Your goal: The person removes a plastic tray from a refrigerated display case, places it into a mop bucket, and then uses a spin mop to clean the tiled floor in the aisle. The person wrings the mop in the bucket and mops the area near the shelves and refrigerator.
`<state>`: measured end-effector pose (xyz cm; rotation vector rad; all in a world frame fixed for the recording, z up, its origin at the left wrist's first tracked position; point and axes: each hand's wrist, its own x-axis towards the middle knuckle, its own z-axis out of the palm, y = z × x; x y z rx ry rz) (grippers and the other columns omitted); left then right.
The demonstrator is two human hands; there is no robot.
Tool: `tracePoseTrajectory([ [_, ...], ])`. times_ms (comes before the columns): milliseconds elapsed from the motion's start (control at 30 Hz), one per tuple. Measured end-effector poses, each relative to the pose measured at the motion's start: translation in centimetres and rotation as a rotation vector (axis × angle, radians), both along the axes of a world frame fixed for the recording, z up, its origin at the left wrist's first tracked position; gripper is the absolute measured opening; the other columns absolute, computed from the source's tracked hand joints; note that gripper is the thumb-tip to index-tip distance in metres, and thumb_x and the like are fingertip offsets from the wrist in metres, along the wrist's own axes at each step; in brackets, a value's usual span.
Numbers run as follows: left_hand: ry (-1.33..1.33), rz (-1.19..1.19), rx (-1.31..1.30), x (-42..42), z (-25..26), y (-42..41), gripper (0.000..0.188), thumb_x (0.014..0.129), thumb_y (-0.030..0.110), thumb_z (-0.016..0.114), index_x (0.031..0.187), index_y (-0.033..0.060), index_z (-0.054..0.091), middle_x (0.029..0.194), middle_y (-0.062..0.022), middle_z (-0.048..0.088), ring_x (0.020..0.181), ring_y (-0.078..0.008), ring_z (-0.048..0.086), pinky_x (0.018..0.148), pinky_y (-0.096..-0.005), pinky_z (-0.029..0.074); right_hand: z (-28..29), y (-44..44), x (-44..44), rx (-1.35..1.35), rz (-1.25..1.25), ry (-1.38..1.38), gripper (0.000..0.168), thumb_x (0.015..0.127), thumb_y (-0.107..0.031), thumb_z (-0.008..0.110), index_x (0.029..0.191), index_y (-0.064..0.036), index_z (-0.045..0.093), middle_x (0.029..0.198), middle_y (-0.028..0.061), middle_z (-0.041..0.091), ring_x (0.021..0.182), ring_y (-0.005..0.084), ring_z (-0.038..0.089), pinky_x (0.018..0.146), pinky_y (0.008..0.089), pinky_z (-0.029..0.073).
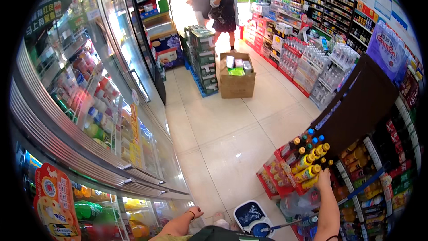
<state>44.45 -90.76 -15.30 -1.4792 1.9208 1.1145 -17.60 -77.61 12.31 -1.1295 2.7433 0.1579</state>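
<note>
My right hand (pixel 323 178) is at the display of bottled drinks on the right, its fingers closed around the top of a yellow-labelled drink bottle (pixel 309 183). The fingers hide that bottle's cap. Other yellow-capped bottles (pixel 306 173) stand right beside it in a red cardboard display case (pixel 288 187). Blue-capped bottles (pixel 314 141) rise behind them. My left hand (pixel 196 212) hangs low near the glass fridge door, fingers curled, with nothing visible in it. A bracelet circles its wrist.
A mop bucket (pixel 250 212) stands by my feet, its mop pole (pixel 366 185) slanting rightward under my right arm. Tall glass-door fridges (pixel 110 107) line the left. Ahead are an open carton (pixel 237 85), stacked drink cases (pixel 203 60) and two people (pixel 225 10). Shelves (pixel 364 160) line the right.
</note>
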Motion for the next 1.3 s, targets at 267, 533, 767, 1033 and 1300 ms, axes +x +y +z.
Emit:
tracePoseTrajectory([
  [267, -0.036, -0.092, -0.069, 2.0, -2.1, -3.2, 0.033, 0.071, 0.038, 0.060, 0.087, 0.0098, 0.068, 0.091, -0.0144, 0.066, 0.083, -0.0230, 0.062, 0.074, -0.0350, 0.050, -5.4, 0.5, -5.2, -0.179, 0.202, 0.129, 0.053, 0.071, -0.016, 0.067, 0.118, -0.003, 0.046, 0.128, 0.0280, 0.037, 0.109, 0.0433, 0.045, 0.094, 0.0454, 0.041],
  [533, -0.023, 0.285, 0.224, 0.5, 4.0, -15.2, 0.014, 0.074, 0.007, 0.055, 0.084, 0.0019, 0.063, 0.068, -0.0100, 0.063, 0.062, -0.0201, 0.065, 0.059, -0.0345, 0.052, 1.9, -2.5, 0.1, -0.119, 0.081, -0.060, 0.051, 0.060, -0.006, 0.075, 0.106, -0.002, 0.053, 0.110, 0.0201, 0.048, 0.102, 0.0405, 0.048, 0.085, 0.0435, 0.044],
  [767, 0.016, 0.288, 0.212, 1.3, -3.2, -20.3, 0.028, 0.078, 0.027, 0.060, 0.093, 0.0041, 0.065, 0.082, -0.0136, 0.067, 0.077, -0.0238, 0.065, 0.071, -0.0345, 0.051, 2.1, -4.2, -0.5, 0.181, -0.097, -0.088, 0.065, 0.058, -0.008, 0.079, 0.115, -0.005, 0.048, 0.119, 0.0146, 0.043, 0.113, 0.0357, 0.041, 0.093, 0.0417, 0.038],
  [1033, 0.114, 0.313, -0.136, -4.4, -3.8, -47.7, 0.025, 0.078, 0.025, 0.061, 0.092, 0.0042, 0.066, 0.083, -0.0125, 0.068, 0.073, -0.0219, 0.067, 0.071, -0.0341, 0.053, 10.7, -10.9, 0.7, 0.488, -0.389, 0.067, 0.062, 0.066, -0.024, 0.077, 0.118, -0.008, 0.050, 0.123, 0.0149, 0.049, 0.115, 0.0332, 0.045, 0.094, 0.0475, 0.036],
  [1300, 0.267, -0.015, 0.073, -36.1, 6.2, -60.7, 0.028, 0.071, 0.002, 0.065, 0.098, 0.0055, 0.065, 0.086, -0.0131, 0.065, 0.062, -0.0195, 0.065, 0.059, -0.0314, 0.056, 15.0, -24.3, 4.0, -0.188, -0.335, -0.218, 0.058, 0.067, -0.008, 0.073, 0.119, -0.001, 0.049, 0.110, 0.0211, 0.056, 0.101, 0.0384, 0.054, 0.087, 0.0409, 0.044],
])
